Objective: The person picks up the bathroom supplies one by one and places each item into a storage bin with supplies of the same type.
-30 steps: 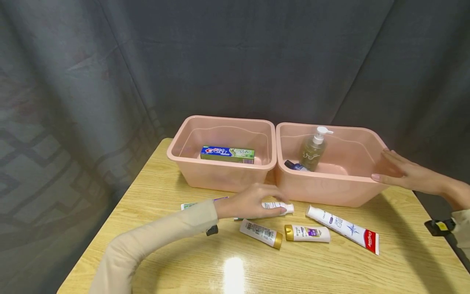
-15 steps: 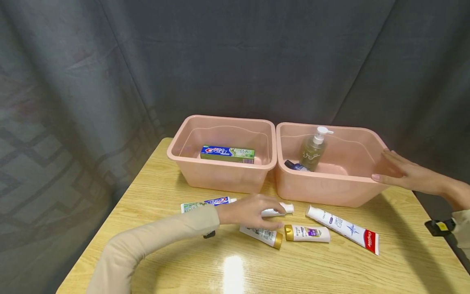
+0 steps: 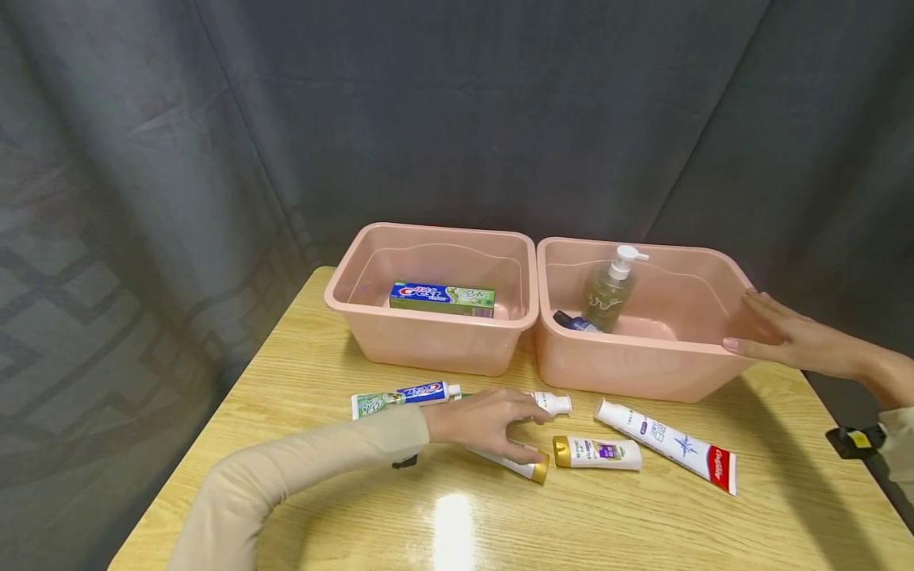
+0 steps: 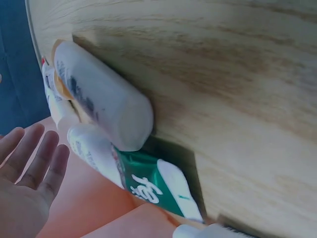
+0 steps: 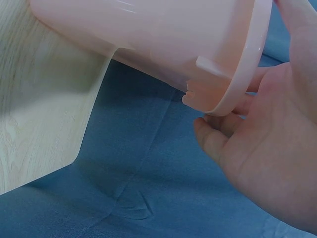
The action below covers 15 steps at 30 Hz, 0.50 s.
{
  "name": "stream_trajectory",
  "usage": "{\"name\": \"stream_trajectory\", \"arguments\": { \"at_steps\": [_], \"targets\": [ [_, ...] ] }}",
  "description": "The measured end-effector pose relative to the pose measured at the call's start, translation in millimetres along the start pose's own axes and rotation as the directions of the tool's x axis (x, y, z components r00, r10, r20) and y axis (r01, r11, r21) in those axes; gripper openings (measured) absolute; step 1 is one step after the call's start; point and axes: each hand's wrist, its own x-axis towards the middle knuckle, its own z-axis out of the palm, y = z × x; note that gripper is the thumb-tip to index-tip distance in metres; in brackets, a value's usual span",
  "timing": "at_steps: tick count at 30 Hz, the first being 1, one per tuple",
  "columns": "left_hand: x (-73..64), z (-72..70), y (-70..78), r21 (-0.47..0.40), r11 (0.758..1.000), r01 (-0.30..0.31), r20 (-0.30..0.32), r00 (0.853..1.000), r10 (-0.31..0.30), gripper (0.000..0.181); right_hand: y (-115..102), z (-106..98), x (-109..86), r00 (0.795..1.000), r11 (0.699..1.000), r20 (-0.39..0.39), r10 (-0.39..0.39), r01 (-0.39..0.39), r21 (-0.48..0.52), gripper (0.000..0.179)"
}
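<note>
In the head view my left hand (image 3: 493,424) hovers over a white bottle with a gold cap (image 3: 540,468), partly hiding it. The left wrist view shows the fingers (image 4: 37,158) loosely bent and apart from that white bottle (image 4: 101,94). Just beyond lies a white-and-green toothpaste tube (image 4: 143,183). A smaller gold-capped bottle (image 3: 600,453) and a Colgate toothpaste tube (image 3: 671,444) lie to the right. My right hand (image 3: 807,341) holds the right pink bin (image 3: 643,369) by its rim, with the fingers bent at the rim in the right wrist view.
Inside the left pink bin (image 3: 428,341) lies a toothpaste box (image 3: 443,300). A pump bottle (image 3: 608,297) and a dark blue item (image 3: 574,322) are in the right bin. A Crest toothpaste tube (image 3: 407,398) lies left of my left hand. A dark curtain (image 3: 457,119) hangs behind.
My left hand has moved from above the white-and-green toothpaste tube towards me, over the gold-capped bottle. My right hand has stayed at the bin's rim.
</note>
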Motion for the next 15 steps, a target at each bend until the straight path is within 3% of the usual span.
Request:
{"name": "stream_trajectory", "arguments": {
  "at_steps": [9,15],
  "targets": [
    [-2.2,9.7,-4.1,0.046,0.997,0.054,0.042,0.998,-0.056,0.061,1,0,-0.5,1.0,1.0,0.002,0.007,-0.007,0.001,0.099],
    [-2.0,13.5,-6.1,0.03,0.997,0.074,0.084,0.994,-0.076,0.059,1,0,-0.7,1.0,1.0,0.005,0.011,-0.011,0.0,0.099]
  ]
}}
